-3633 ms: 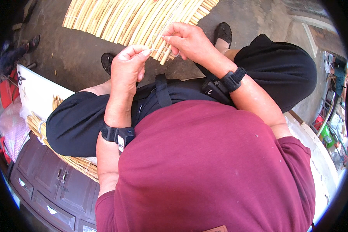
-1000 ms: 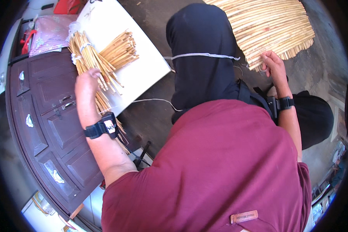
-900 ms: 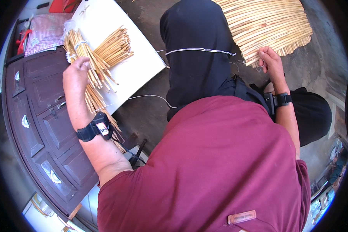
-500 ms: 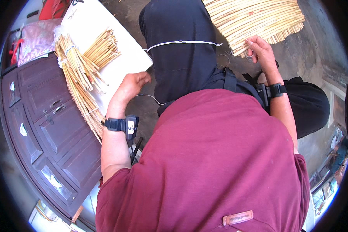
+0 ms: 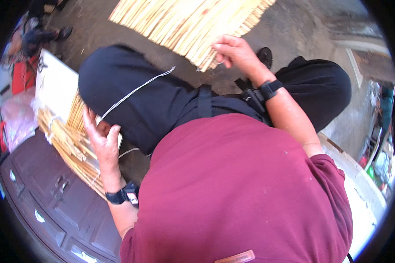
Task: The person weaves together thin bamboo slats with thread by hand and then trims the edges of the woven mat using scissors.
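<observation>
My right hand (image 5: 236,53) is at the near right corner of a mat of pale reed-like sticks (image 5: 180,26) laid side by side. Its fingers are curled in a pinch against the mat's edge; what they grip is hidden. My left hand (image 5: 102,141) is open, fingers stretched upward, beside my left knee and close to the loose sticks (image 5: 76,113) on a white board. A white cord (image 5: 134,91) lies across my dark trouser leg, its free end pointing toward the mat.
A tied bundle of sticks (image 5: 68,140) lies along a dark brown wooden cabinet (image 5: 44,193) on the left. The white board (image 5: 57,83) reaches past my knee. Farther left are a pink-white plastic bag (image 5: 19,118) and a red object (image 5: 21,79). Another person's leg and shoe (image 5: 63,33) show at far left.
The view has swung right, so the mat, cabinet and board appear farther left. My left hand has reached forward to the sticks, fingers spreading. My right hand remains at the mat's corner.
</observation>
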A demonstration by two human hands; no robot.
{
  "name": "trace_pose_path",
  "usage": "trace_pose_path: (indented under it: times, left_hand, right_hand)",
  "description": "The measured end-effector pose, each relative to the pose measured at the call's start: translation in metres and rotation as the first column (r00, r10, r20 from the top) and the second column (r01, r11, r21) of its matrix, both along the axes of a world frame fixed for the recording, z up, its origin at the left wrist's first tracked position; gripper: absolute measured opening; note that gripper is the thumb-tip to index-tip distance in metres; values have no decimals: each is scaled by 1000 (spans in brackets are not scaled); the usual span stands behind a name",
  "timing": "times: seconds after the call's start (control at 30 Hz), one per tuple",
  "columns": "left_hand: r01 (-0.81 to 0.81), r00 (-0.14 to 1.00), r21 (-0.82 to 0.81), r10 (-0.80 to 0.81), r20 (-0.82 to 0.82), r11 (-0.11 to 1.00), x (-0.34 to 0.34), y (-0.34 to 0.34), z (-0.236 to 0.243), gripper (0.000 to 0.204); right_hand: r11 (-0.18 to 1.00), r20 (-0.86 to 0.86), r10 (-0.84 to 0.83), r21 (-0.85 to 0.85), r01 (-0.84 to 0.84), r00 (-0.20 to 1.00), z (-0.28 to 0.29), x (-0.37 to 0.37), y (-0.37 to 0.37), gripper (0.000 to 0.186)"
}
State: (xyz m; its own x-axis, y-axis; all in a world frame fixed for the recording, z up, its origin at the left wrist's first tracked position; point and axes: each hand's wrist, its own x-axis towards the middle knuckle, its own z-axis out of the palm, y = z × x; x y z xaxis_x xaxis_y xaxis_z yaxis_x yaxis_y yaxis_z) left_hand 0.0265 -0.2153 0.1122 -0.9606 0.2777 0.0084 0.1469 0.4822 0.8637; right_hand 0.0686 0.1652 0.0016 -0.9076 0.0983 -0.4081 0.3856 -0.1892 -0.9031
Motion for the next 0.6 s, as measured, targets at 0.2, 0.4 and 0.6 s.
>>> trace_pose_path:
  times: [0.2, 0.4, 0.6]
  left_hand:
    - [215, 892, -662, 132, 433, 718, -8, -51, 26, 7]
    - [144, 968, -854, -248, 18, 500, -16, -45, 91, 38]
    - [186, 903, -46, -152, 401, 981, -22, 143, 43, 29]
  right_hand:
    - [997, -23, -74, 15, 75, 997, 7, 6, 11, 13]
    - [873, -362, 45, 468, 140, 931, -8, 8, 12, 9]
    - [854, -310, -11, 492, 170, 951, -7, 7, 7, 8]
